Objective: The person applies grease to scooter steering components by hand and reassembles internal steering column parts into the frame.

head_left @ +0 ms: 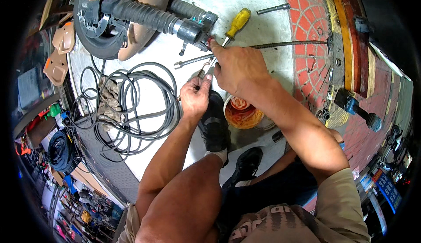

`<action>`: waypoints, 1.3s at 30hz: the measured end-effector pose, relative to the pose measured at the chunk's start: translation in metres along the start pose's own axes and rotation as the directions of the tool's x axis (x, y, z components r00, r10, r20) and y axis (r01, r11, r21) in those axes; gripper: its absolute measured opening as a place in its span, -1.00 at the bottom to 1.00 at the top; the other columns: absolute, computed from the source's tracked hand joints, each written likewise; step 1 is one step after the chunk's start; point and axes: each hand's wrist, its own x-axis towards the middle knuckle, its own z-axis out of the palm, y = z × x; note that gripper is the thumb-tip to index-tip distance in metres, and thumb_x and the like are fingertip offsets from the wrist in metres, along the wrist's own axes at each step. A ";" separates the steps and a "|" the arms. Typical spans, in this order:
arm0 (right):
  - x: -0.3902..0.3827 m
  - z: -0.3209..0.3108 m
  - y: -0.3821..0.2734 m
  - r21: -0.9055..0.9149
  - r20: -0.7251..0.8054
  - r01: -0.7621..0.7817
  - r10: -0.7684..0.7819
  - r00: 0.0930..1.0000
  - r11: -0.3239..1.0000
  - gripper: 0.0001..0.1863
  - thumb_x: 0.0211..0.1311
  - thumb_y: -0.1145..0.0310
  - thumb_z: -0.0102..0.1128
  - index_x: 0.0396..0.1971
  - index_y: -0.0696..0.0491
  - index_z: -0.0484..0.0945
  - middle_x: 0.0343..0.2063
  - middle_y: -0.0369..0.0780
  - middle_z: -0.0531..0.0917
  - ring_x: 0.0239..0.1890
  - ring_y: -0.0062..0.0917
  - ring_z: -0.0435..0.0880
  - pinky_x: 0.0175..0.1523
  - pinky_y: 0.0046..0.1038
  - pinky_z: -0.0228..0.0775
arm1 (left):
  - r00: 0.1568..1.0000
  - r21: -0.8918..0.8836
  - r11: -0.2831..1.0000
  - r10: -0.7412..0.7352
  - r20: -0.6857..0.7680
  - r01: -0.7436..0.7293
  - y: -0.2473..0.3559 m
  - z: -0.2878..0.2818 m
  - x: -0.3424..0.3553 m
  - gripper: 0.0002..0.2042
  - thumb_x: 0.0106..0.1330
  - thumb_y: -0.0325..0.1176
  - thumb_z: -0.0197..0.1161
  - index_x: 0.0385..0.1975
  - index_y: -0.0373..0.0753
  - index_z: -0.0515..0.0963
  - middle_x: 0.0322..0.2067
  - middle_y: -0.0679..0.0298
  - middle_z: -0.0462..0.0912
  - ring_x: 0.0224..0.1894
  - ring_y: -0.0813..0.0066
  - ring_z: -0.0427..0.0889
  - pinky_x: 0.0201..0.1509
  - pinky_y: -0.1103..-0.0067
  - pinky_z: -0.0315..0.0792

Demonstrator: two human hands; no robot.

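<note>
My left hand (196, 92) is closed on a slim silver metal tool (204, 69), thumb along it. My right hand (239, 67) reaches over the tool with curled fingers, its index finger at a small red piece (211, 40) beside a black metal assembly (188, 29) with a ribbed sleeve (140, 11). What that hand grips is hidden. A yellow-handled screwdriver (237, 23) lies just beyond it, its shank partly covered by the hand. A long dark ridged rod (302, 42) passes behind my hands.
A wheel (92, 37) stands upper left; coiled black cable (162, 120) and a rag (109, 102) lie left. An open bucket (245, 121) is beside my shoe (212, 126). A metal tube (272, 8), wooden boards (359, 54) and a power tool (357, 111) are to the right.
</note>
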 end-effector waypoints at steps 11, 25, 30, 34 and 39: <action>0.000 0.003 0.003 -0.017 0.013 0.052 -0.052 0.999 0.999 -0.42 0.17 0.29 0.28 0.25 0.05 0.57 -0.42 -0.03 0.75 -0.29 -0.11 0.77 -0.15 -0.09 0.58 | 1.000 0.029 1.000 0.002 0.010 -0.002 0.004 0.000 0.003 -0.56 0.39 -0.23 0.39 -0.66 -0.36 0.41 -0.72 0.30 0.36 -0.58 0.53 0.23 -0.48 0.44 0.26; 0.040 0.015 0.040 0.816 0.155 -0.227 0.178 0.972 0.531 -0.65 0.22 0.22 0.35 -0.18 0.21 0.74 -0.56 -0.08 0.71 -0.50 -0.43 0.70 -0.27 -0.33 0.55 | 0.999 0.043 0.998 -0.035 0.011 0.035 0.001 0.000 0.004 -0.55 0.39 -0.20 0.39 -0.65 -0.34 0.42 -0.70 0.29 0.37 -0.57 0.50 0.26 -0.45 0.45 0.28; 0.052 0.014 0.043 0.758 0.128 -0.179 0.126 0.984 0.628 -0.63 0.23 0.18 0.34 -0.21 0.23 0.74 -0.56 -0.04 0.70 -0.51 -0.38 0.68 -0.27 -0.29 0.55 | 1.000 0.064 0.998 -0.025 0.005 0.025 0.008 0.001 0.002 -0.55 0.41 -0.20 0.39 -0.66 -0.33 0.42 -0.69 0.32 0.38 -0.56 0.54 0.25 -0.46 0.47 0.26; 0.058 0.001 0.035 0.535 0.043 -0.091 0.081 0.996 0.840 -0.62 0.15 0.20 0.31 -0.24 0.24 0.74 -0.44 0.10 0.73 -0.31 -0.15 0.79 -0.15 -0.19 0.60 | 1.000 0.018 1.000 -0.018 0.008 0.018 0.007 0.002 0.002 -0.54 0.43 -0.23 0.38 -0.68 -0.29 0.37 -0.68 0.42 0.34 -0.55 0.61 0.21 -0.48 0.51 0.20; 0.063 -0.015 0.019 0.235 0.082 -0.088 0.070 0.994 0.968 -0.67 0.05 0.31 0.24 -0.27 0.24 0.75 -0.30 0.12 0.75 -0.15 -0.06 0.79 0.00 -0.15 0.62 | 0.999 0.033 0.998 -0.048 0.021 0.048 0.008 0.001 0.003 -0.55 0.42 -0.23 0.39 -0.67 -0.30 0.40 -0.68 0.39 0.37 -0.56 0.59 0.22 -0.47 0.50 0.23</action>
